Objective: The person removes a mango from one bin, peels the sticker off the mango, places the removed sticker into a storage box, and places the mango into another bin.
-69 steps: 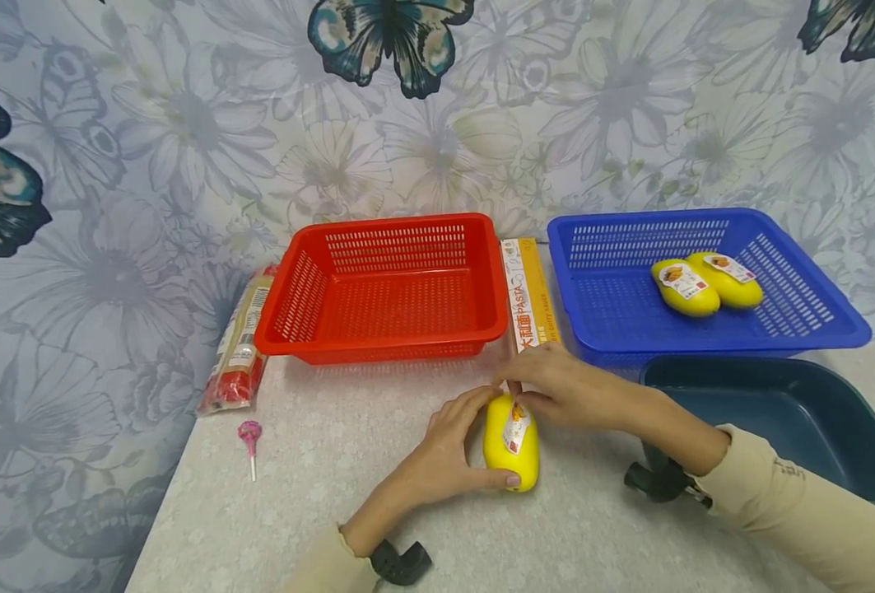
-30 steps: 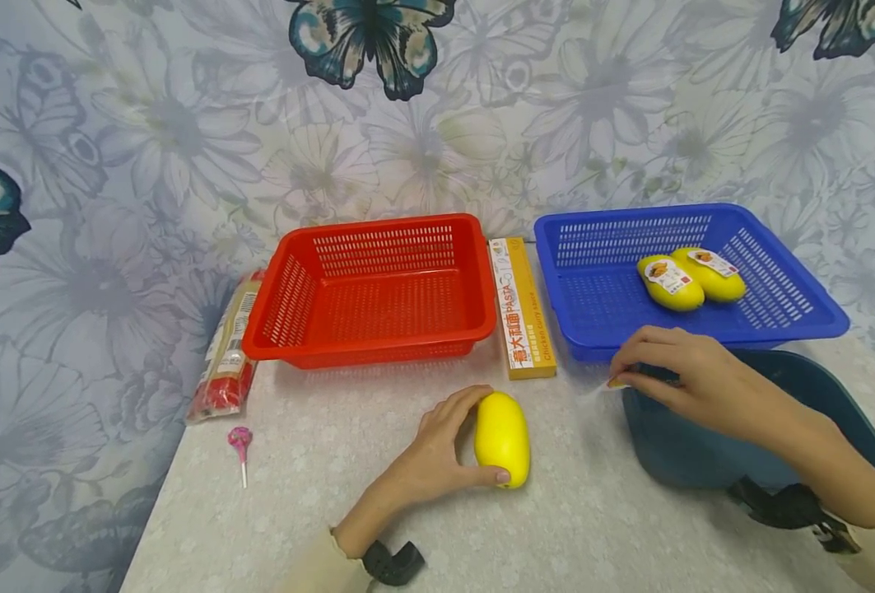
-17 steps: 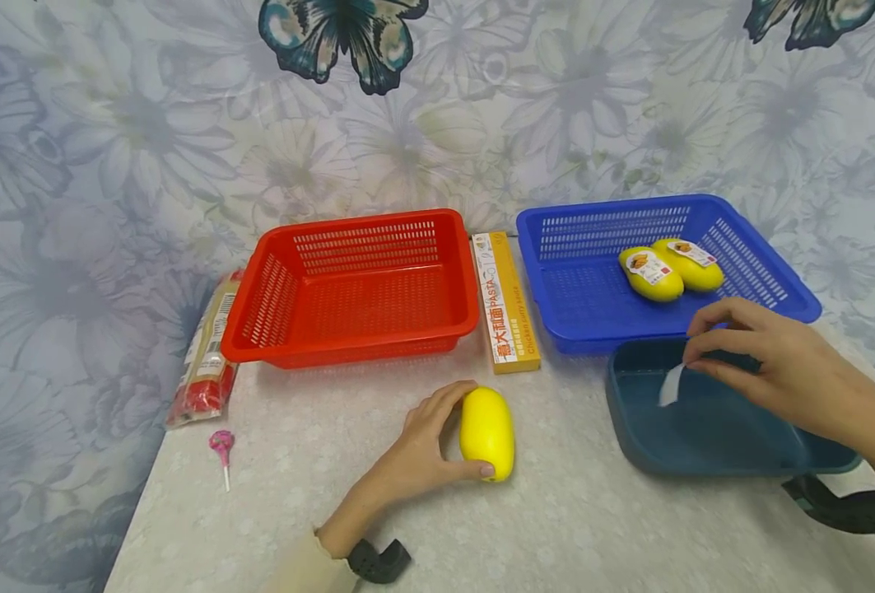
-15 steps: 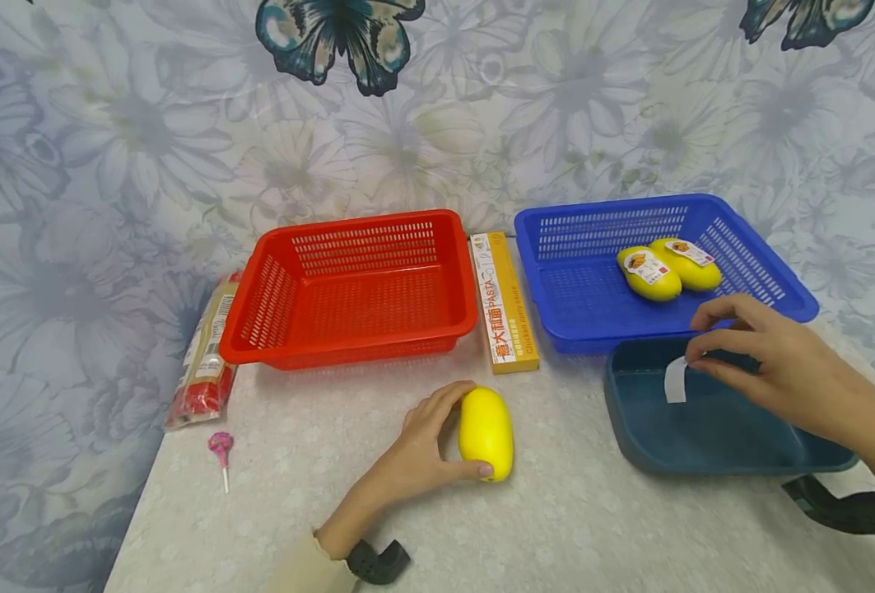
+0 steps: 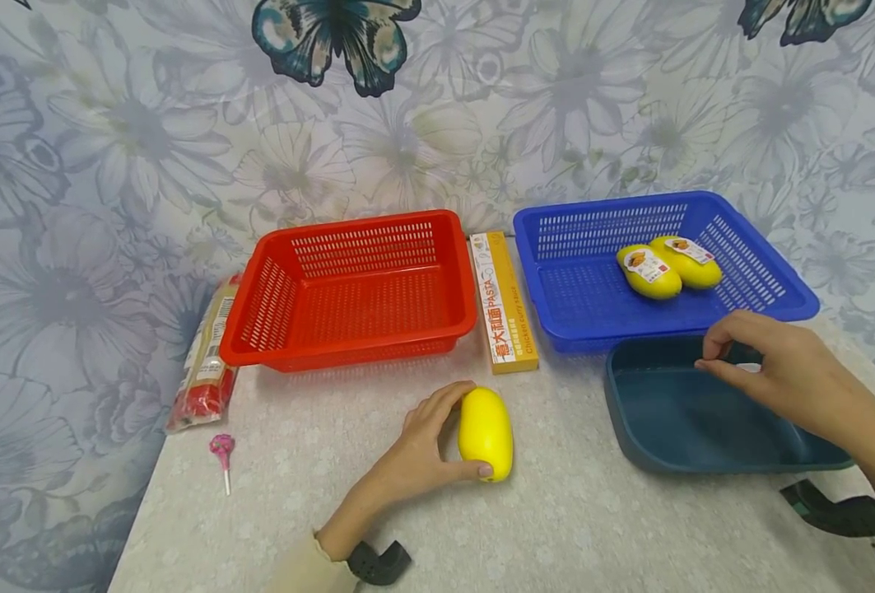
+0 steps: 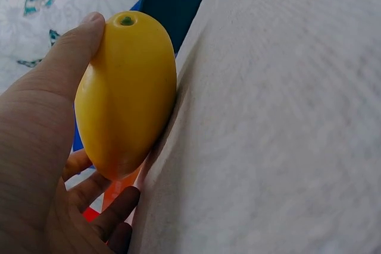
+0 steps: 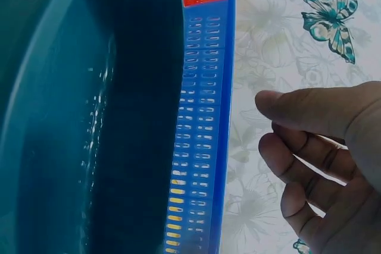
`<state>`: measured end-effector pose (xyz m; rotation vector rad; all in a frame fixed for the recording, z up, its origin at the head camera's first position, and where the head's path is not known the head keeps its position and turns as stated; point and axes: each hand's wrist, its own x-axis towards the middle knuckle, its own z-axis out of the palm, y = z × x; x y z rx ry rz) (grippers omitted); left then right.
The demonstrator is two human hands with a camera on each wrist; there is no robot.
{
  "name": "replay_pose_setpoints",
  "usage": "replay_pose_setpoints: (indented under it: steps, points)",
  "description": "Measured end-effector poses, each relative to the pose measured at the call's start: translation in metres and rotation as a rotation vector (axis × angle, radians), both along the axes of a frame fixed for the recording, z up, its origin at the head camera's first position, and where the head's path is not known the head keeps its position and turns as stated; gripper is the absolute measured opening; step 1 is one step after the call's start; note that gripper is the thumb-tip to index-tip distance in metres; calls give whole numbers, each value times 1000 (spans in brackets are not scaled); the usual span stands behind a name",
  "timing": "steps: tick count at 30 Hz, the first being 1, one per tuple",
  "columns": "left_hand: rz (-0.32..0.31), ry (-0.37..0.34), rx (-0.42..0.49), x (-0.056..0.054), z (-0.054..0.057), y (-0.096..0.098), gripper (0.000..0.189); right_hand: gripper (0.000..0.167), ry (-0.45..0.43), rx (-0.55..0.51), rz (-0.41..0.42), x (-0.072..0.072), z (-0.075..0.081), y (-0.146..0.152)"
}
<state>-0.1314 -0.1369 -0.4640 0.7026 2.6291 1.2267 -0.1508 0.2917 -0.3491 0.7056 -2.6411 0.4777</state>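
Note:
My left hand holds a bare yellow mango on the table, thumb at its near end and fingers round its far end. In the left wrist view, the mango shows a small green stem spot by the thumb. Over the dark teal tub, my right hand hovers with its fingers loosely bent. In the right wrist view, nothing shows between the right hand's thumb and fingers. A small white patch appears behind that hand in the head view; whether it is the label I cannot tell.
A blue basket behind the tub contains two labelled mangoes. Between it and a red basket lies a pasta box. At the left are a red-ended packet and a pink lollipop.
The right hand peeled the white label off the mango and carried it right, over the tub. The label no longer hangs from its fingertips. The left hand stays on the mango.

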Motion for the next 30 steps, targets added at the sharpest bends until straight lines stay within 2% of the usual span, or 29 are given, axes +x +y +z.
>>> replay_pose_setpoints:
  steps: [8, 11, 17, 30]
  points:
    - [0, 9, -1, -1, 2, -1, 106, 35, -54, -9, -39, 2, 5, -2]
    - [-3, 3, 2, -1, 2, -2, 107, 35, -60, -24, -27, 2, 6, -5]
    - [-2, 1, 0, 0, 1, -1, 107, 38, -15, -60, 98, 0, 8, -14]
    - [-10, -7, -3, 2, 2, -2, 105, 36, -29, -78, 285, -15, 13, -52]
